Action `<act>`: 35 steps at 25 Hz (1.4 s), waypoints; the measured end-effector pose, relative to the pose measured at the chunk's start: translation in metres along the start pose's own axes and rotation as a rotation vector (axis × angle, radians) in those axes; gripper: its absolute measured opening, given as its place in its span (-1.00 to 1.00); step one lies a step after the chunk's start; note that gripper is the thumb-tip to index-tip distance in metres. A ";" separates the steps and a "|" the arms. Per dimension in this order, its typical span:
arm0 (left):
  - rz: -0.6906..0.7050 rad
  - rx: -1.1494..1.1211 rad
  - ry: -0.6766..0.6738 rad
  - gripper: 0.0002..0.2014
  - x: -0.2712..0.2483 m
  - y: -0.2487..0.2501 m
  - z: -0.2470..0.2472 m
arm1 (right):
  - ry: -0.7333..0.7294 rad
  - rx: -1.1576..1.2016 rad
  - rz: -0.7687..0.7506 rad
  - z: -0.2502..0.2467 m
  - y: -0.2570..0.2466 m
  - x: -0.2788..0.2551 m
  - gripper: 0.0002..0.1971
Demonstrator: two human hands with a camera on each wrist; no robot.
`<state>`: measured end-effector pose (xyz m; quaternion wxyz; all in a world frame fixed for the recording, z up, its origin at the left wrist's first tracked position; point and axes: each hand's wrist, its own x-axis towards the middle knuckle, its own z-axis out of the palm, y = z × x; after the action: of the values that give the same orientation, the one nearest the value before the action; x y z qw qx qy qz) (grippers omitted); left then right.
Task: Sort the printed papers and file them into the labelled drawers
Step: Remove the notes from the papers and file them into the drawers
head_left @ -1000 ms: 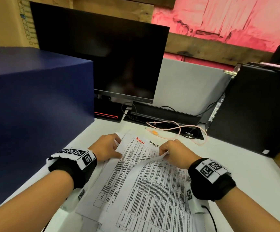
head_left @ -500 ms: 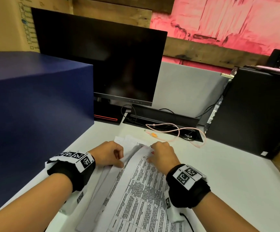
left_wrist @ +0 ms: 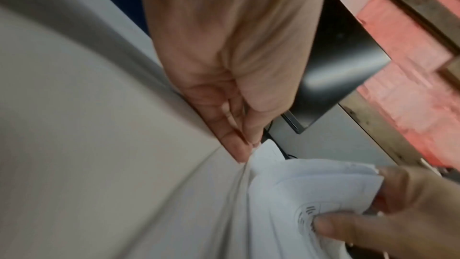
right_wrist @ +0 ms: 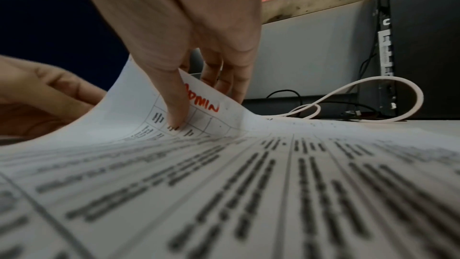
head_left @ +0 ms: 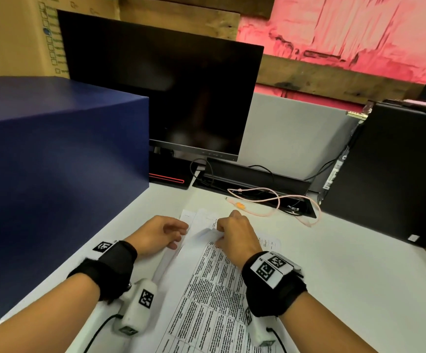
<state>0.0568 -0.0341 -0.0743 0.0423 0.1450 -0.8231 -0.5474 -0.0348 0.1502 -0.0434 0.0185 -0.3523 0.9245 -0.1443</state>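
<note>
A loose stack of printed papers [head_left: 214, 296] with tables of text lies on the white desk [head_left: 347, 276] in front of me. My right hand [head_left: 218, 234] pinches the top corner of the upper sheet [right_wrist: 224, 164], thumb on the print and fingers behind it. That corner curls up and bears red handwriting "ADMIN" [right_wrist: 204, 103]. My left hand [head_left: 178, 238] sits just to the left. Its curled thumb and fingertips [left_wrist: 239, 153] pinch the edge of the sheets underneath. No labelled drawer fronts are in view.
A large dark blue box [head_left: 54, 174] fills the left side of the desk. Behind the papers stand a black monitor [head_left: 161, 98], a pink cable [head_left: 270, 202] and a grey partition. A black computer tower [head_left: 397, 174] stands at the right.
My right hand has moved left toward my left hand, carrying the upper sheet's top corner with it. The left hand has stayed at the stack's left edge.
</note>
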 end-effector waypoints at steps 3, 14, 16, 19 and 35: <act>-0.021 0.152 0.004 -0.82 0.005 0.007 0.001 | 0.002 -0.043 -0.057 0.003 -0.004 0.002 -0.84; -0.067 0.596 0.103 -0.75 0.016 0.033 0.020 | -0.015 -0.063 -0.026 -0.002 -0.004 -0.002 -0.78; -0.089 0.608 0.089 -0.82 0.015 0.031 0.023 | -0.016 -0.057 -0.020 0.001 -0.003 -0.001 -0.76; -0.049 0.607 0.079 -0.83 0.013 0.031 0.022 | -0.044 -0.054 -0.017 0.005 -0.002 0.001 -0.65; 0.145 0.536 0.180 -0.91 0.015 0.033 0.019 | -0.062 0.153 -0.297 0.000 0.009 0.005 -0.78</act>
<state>0.0320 -0.0095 -0.0533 0.1145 0.1400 -0.9395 -0.2910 -0.0445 0.1534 -0.0461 0.0522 -0.4871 0.8475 -0.2042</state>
